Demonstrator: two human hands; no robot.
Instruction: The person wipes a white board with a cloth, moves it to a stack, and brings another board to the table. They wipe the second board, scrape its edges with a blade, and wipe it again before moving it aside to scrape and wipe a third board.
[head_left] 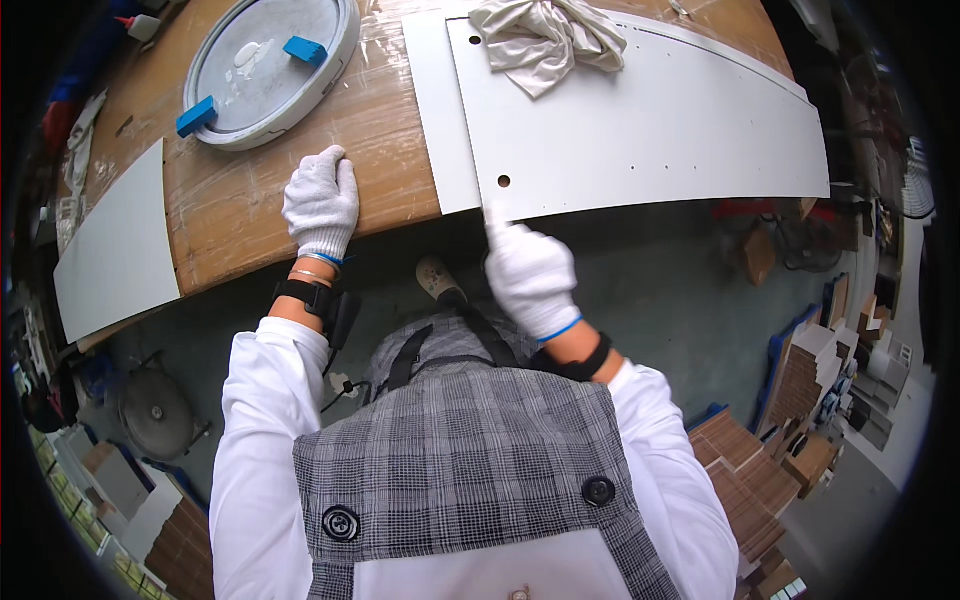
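Note:
My left hand (322, 197), in a white knit glove, rests as a loose fist on the brown tabletop near its front edge. Nothing shows in it. My right hand (532, 275), gloved the same way, is beside the near left corner of a large white panel (640, 120). Its index finger stretches toward the panel's front edge, slightly blurred, while the other fingers curl under; whether the fingertip touches cannot be made out. The panel has two dark holes near its left end and several small ones. A narrower white panel (437, 120) lies along its left side.
A crumpled pale cloth (548, 40) lies on the large panel. At the far left, a round grey lid (245, 85) carries white paste and two blue blocks (305, 50). Another white sheet (120, 250) overhangs the table's left front. Stacked boards (740, 470) stand on the floor behind right.

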